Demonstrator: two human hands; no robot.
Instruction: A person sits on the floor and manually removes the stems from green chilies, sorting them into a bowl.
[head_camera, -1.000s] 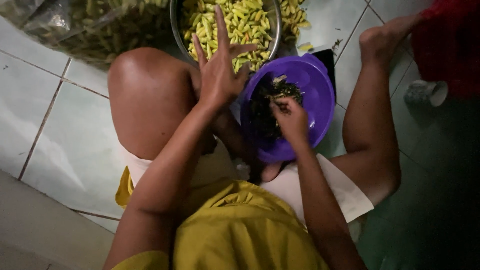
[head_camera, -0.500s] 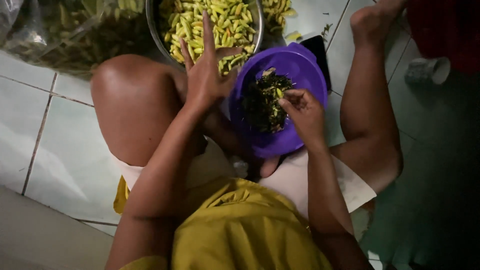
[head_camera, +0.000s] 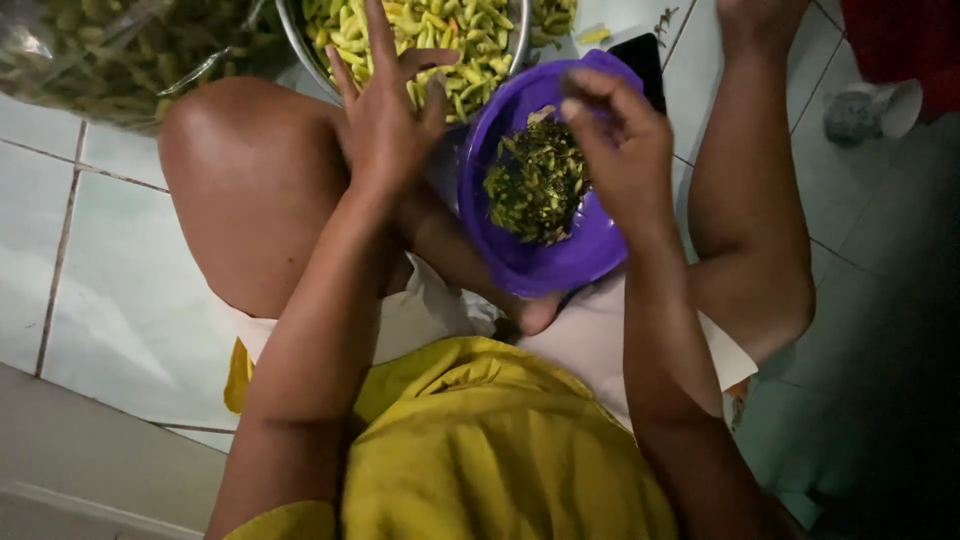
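Tiles (head_camera: 110, 300) of pale, glossy ceramic with thin dark grout lines covered the floor left of the purple bowl (head_camera: 560, 262), and a crinkled clear plastic bag (head_camera: 120, 50) of green pods lay on them far to the bowl's upper left. Nearer, a bare bent knee (head_camera: 250, 170) rose smooth and rounded. Just left of the bowl hovered the left hand (head_camera: 385, 120), fingers spread wide and straight, palm turned away, holding nothing; its fingertips overlapped the round metal basin (head_camera: 515, 45) that stood above and behind the bowl, heaped with slim yellow-green chillies (head_camera: 450, 30). The purple bowl itself was smooth plastic, round and deep, tilted between the person's folded legs and resting against the white shorts (head_camera: 420, 320); a tangled mound of dark green stems (head_camera: 535, 185) filled its middle. Over the bowl's upper right rim hung the right hand (head_camera: 615, 140), fingers curled inward and bunched together; whether they pinched anything could not be told. Right of the bowl, past the other leg, a small pale cup (head_camera: 880, 108) lay tipped on the floor.
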